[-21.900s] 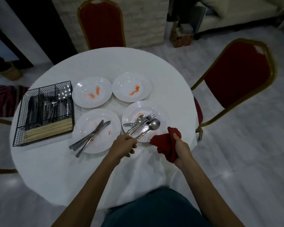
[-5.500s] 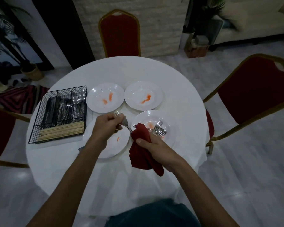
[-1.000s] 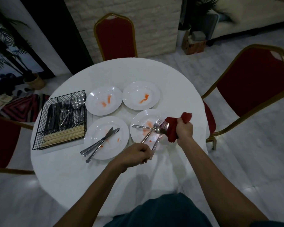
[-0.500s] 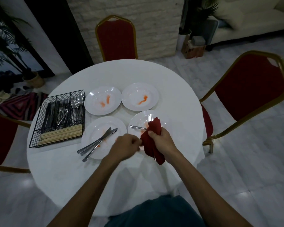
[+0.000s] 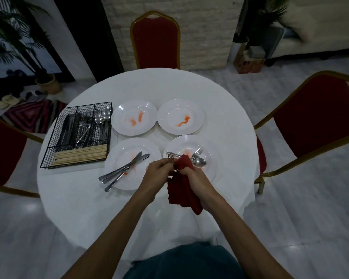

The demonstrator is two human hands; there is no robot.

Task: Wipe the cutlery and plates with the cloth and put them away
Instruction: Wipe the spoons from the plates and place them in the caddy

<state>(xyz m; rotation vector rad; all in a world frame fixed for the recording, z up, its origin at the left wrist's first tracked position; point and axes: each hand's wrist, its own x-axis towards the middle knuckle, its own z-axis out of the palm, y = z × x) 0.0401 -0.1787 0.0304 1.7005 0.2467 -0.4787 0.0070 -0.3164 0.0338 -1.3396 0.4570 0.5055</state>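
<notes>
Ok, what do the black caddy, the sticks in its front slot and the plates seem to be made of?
Caddy: probably black coated metal wire; open grid mesh, matte.
Sticks: pale wood or bamboo; tan, unglossy.
Plates: glossy white ceramic or melamine; soft reflections, cannot tell which.
</notes>
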